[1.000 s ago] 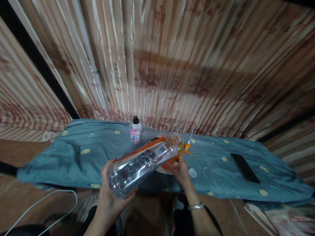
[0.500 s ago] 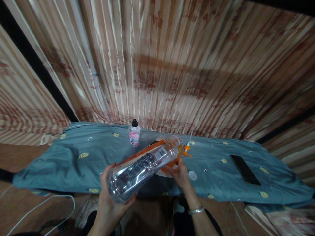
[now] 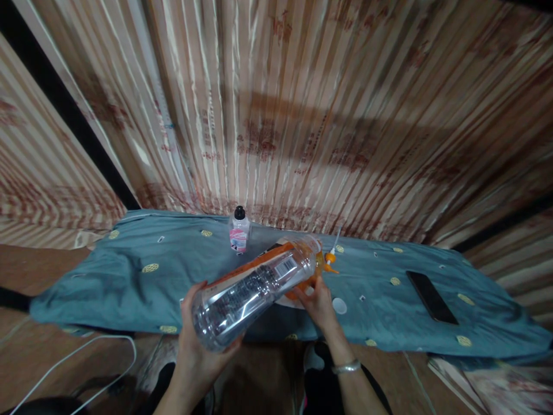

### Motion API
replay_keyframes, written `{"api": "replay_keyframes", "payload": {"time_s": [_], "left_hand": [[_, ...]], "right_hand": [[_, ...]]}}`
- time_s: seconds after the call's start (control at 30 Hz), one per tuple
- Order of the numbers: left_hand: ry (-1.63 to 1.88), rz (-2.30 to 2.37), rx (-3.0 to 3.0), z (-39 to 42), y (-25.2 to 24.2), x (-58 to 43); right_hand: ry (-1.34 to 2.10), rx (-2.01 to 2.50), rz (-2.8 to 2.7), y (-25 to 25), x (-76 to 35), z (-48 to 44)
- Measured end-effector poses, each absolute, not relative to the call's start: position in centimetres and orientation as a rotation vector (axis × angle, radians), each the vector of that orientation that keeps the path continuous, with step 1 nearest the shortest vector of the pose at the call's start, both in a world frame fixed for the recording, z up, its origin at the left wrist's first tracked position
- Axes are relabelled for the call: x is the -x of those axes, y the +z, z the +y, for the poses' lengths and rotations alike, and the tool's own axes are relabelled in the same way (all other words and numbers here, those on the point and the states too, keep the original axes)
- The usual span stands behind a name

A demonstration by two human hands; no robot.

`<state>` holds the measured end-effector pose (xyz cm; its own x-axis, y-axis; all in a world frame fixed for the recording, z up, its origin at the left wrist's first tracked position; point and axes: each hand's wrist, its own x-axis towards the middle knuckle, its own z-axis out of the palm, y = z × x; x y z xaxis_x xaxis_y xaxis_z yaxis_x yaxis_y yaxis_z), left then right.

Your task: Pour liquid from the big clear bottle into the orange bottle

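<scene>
A large clear plastic bottle (image 3: 254, 291) with an orange label is tilted, its base towards me and its neck up to the right. My left hand (image 3: 201, 351) is closed round it near the base. Just beyond the clear bottle's neck, my right hand (image 3: 320, 308) is closed on an orange see-through bottle (image 3: 318, 265), mostly hidden behind the clear one. Whether the two bottle mouths touch I cannot tell. An orange pump top (image 3: 330, 259) with a pale tube lies right of them. By my right fingers lies a round white cap (image 3: 339, 305).
A small bottle (image 3: 239, 230) with a black cap and pink label stands at the back of the cloth-covered table (image 3: 108, 288). A black phone (image 3: 432, 297) lies on the right. Behind hangs a striped curtain (image 3: 276, 115); a white cable (image 3: 103, 337) is on the floor.
The view has shifted slightly. Both hands keep their hold, and the clear bottle stays tilted in nearly the same place.
</scene>
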<state>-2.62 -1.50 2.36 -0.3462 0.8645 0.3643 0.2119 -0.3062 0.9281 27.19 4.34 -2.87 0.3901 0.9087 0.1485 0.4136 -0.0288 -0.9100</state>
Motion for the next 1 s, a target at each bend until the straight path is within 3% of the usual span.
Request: {"api": "replay_keyframes", "payload": {"time_s": [0.67,1.0], "left_hand": [[1.507,1.364,-0.96,-1.0,2.5,4.0],[1.579,1.32,-0.991,-1.6,2.8,2.5]], "right_hand": [[0.642,1.59,-1.168,-1.7,-26.7,3.8],[0.6,1.631,-1.169,-1.8,-26.7,3.9]]}}
